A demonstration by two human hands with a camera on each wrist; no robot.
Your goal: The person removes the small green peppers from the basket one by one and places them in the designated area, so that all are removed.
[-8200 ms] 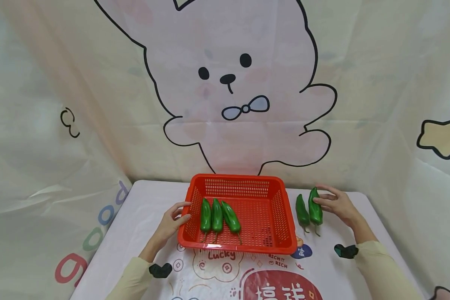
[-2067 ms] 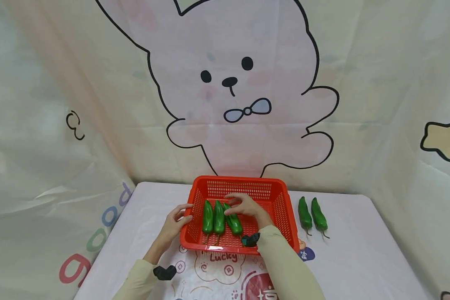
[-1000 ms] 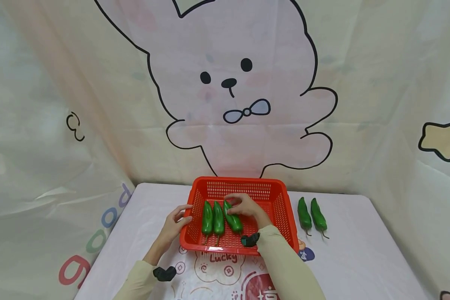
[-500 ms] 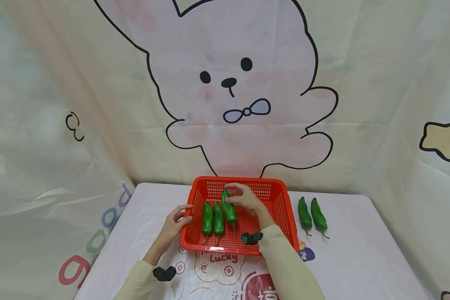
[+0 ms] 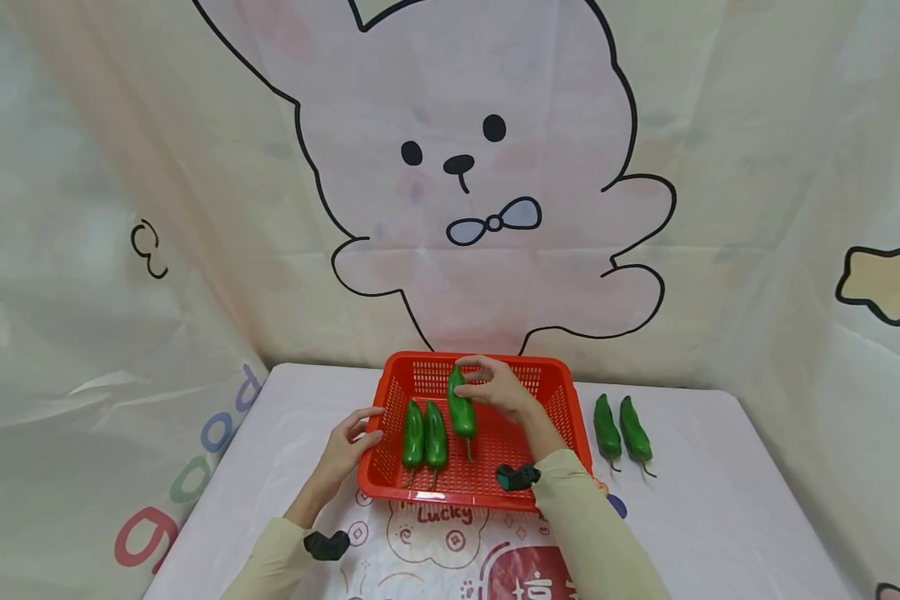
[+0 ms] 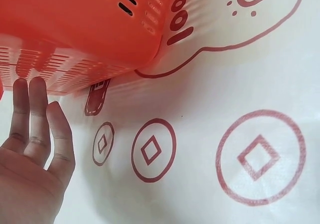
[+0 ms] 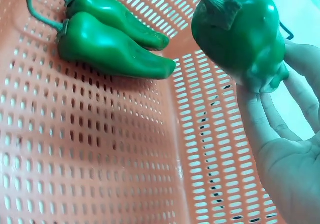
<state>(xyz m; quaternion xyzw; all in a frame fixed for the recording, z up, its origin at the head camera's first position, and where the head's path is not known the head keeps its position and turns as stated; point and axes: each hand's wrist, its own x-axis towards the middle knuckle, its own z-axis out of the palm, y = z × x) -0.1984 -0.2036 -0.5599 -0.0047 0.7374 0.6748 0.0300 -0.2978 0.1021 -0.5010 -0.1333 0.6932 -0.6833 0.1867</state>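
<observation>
My right hand point(image 5: 504, 392) pinches a long green pepper point(image 5: 461, 412) near its tip, above the floor of the red plastic basket point(image 5: 450, 498). In the right wrist view this pepper point(image 7: 240, 32) hangs stem toward the camera, thumb and fingers around its far end. Two green peppers, one at the left point(image 5: 413, 437) and another beside it point(image 5: 436, 442), lie side by side in the basket's left part. My left hand point(image 5: 342, 450) touches the basket's left side. In the left wrist view its fingers point(image 6: 37, 114) extend fairly straight against the outer wall.
Two more green peppers, a nearer point(image 5: 607, 429) and a farther one point(image 5: 634, 432), lie on the white printed tablecloth point(image 5: 720, 500) right of the basket. Behind the table hangs a backdrop point(image 5: 570, 275) with a cartoon animal.
My right hand has gripped the third pepper in the basket and lifted it up and away from the other two. Earlier it was at the peppers on the right. The left hand stays put.
</observation>
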